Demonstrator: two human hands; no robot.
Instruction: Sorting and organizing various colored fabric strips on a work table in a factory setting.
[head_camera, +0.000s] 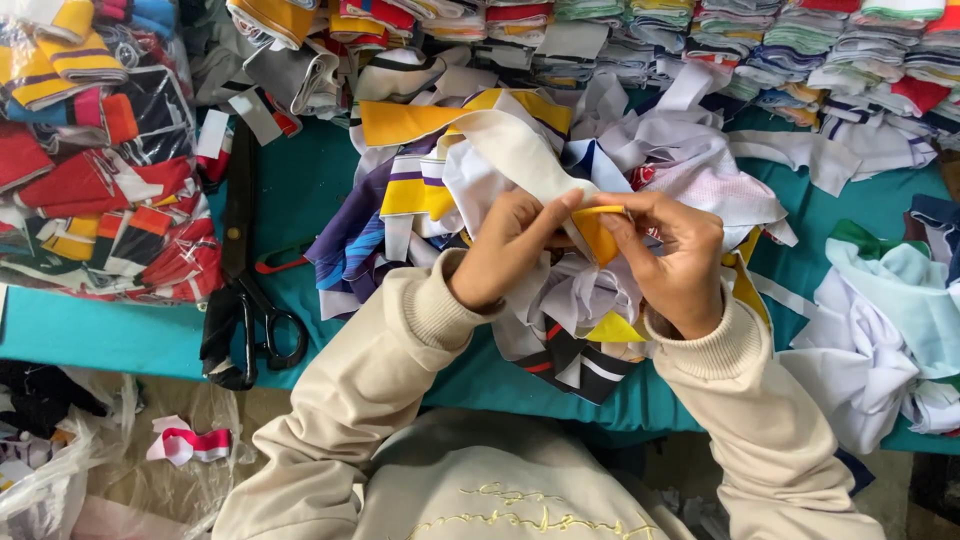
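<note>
Here the yellow fabric strip (598, 228) is pinched between left hand (503, 250) and right hand (673, 262)

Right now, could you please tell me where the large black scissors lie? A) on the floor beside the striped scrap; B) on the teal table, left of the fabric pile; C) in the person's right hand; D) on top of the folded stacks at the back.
B: the black scissors lie on the teal table, left of the fabric pile, and neither hand touches them.
</note>
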